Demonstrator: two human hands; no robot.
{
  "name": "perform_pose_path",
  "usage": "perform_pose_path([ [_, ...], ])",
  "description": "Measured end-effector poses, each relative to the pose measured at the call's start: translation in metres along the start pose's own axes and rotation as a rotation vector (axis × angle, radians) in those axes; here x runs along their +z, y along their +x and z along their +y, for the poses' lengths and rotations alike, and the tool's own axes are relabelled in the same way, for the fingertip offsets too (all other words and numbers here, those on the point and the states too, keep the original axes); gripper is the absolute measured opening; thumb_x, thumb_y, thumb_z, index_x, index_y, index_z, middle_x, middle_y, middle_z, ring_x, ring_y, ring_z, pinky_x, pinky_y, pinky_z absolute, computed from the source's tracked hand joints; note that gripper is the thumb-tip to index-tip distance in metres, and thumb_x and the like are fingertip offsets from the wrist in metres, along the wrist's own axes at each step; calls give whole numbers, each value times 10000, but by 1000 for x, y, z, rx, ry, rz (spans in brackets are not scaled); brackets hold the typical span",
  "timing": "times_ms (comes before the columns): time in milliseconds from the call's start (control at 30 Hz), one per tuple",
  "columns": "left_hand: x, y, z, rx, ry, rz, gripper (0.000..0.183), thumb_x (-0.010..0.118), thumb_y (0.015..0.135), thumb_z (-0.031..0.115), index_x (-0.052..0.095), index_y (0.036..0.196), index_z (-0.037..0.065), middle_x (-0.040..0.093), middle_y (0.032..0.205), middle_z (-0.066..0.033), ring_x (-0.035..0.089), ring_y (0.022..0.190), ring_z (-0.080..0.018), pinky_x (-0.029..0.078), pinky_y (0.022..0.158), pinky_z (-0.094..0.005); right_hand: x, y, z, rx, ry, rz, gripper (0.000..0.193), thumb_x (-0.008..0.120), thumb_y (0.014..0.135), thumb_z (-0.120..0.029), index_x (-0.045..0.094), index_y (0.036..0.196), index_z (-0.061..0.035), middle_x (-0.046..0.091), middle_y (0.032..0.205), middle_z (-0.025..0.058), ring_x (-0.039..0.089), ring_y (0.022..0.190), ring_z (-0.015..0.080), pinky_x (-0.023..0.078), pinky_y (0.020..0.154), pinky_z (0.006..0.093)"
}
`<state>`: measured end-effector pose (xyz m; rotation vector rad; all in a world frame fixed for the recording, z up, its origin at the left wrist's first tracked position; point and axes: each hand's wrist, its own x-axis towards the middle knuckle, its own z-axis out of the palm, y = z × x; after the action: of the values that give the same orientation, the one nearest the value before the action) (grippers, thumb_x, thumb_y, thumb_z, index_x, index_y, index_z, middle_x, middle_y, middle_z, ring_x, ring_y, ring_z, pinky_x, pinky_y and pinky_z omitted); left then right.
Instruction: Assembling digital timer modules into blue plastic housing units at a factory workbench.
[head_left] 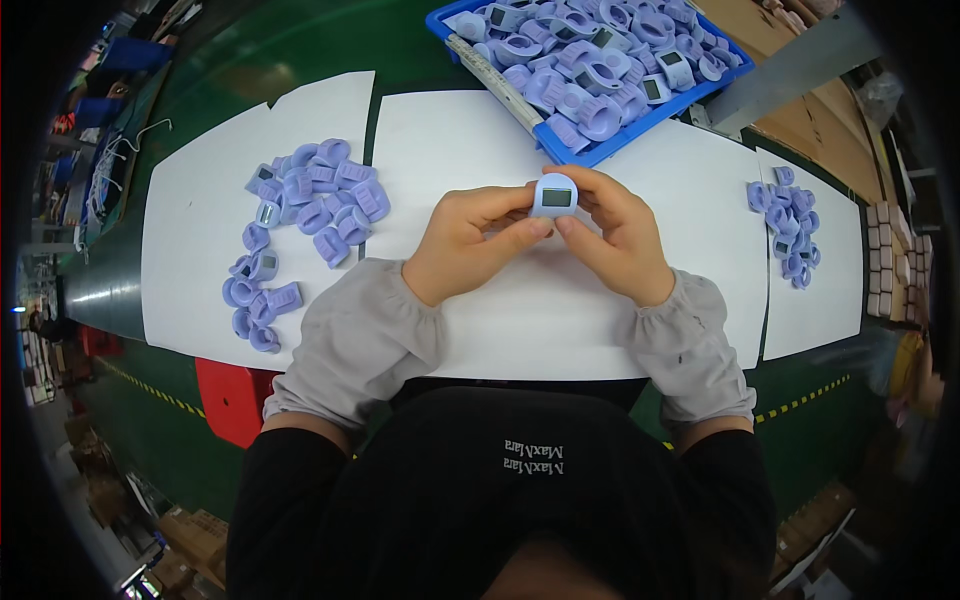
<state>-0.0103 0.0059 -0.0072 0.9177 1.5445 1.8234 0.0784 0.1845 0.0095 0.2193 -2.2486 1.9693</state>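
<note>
A small light-purple device with a grey display window is held upright between both hands over the white sheet. My left hand pinches its left side, thumb and index finger against the casing. On the other side my right hand grips it with thumb and fingers, so both hands are closed on the same piece. The display faces up toward me; its back is hidden. Beyond my hands stands a blue bin heaped with similar purple pieces, some showing a display.
White sheets cover the table. A loose pile of purple pieces lies left, a smaller pile far right. A grey metal post rises behind the bin's right side. A red stool stands below the table's left edge.
</note>
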Motion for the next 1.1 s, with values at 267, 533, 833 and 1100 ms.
perform_pose_path([
  [267, 2, 0, 3, -28, -39, -16, 346, 617, 881, 67, 571, 1209, -33, 653, 1056, -102, 631, 930, -141, 509, 816, -265, -1, -1, 0, -12, 45, 11, 433, 564, 864, -2, 464, 1281, 57, 550, 1232, 134, 534, 1137, 208, 401, 998, 352],
  [533, 4, 1, 7, -29, -40, -14, 315, 630, 875, 61, 580, 1169, -40, 650, 1067, -115, 640, 928, -151, 515, 811, -264, -4, -1, -1, -43, -26, 6, 423, 575, 859, -11, 476, 1264, 60, 565, 1184, 124, 547, 1107, 206, 413, 981, 351],
  [833, -26, -7, 43, 126, 560, 233, 175, 681, 802, 11, 579, 943, -8, 637, 941, -112, 629, 846, -198, 495, 765, -275, -56, 42, -16, -214, -513, 455, 438, 661, 826, -61, 530, 1238, 9, 597, 1108, 80, 577, 935, 140, 466, 817, 271],
  [1100, -105, -40, 70, 222, 1168, 420, 194, 687, 724, 101, 615, 892, 34, 590, 930, -119, 548, 846, -274, 443, 741, -365, -174, 111, 7, 1, -1207, 589, 398, 596, 878, -195, 553, 1239, -34, 636, 1090, 175, 621, 936, 286, 479, 812, 350],
])
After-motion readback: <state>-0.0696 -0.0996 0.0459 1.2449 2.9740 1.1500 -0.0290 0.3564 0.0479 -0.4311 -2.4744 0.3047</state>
